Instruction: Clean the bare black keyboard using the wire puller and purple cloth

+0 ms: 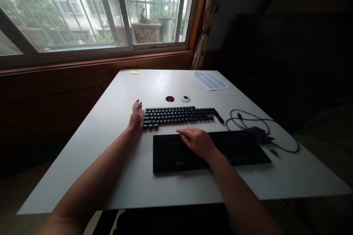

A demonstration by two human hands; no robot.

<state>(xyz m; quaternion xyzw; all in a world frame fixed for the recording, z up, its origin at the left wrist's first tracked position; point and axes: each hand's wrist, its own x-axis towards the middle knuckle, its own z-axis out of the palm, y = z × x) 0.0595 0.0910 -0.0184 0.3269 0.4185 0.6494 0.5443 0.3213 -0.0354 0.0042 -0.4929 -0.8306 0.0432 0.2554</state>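
Rows of dark keycaps (171, 115) lie on the white table, in a keyboard-like layout. At their left end stands my left hand (136, 115) on its edge, fingers stretched out, its palm side against or very close to the outermost keycaps. My right hand (197, 141) is over the black keyboard base (239, 148), just in front of the keycaps, with its fingers extended to the left and nothing visible in them. The base looks bare of keycaps, though it is too dark to be sure. A few keycaps (150, 126) sit in a short row below the left end.
A black cable (286, 150) loops on the right around a purple cloth-like piece (260, 134). A small dark object (274, 152) lies by the base. Behind the keycaps are a round table hole (170, 99) and a ring-shaped cover (185, 99). Printed paper (211, 80) and yellow notes (134, 72) lie farther back.
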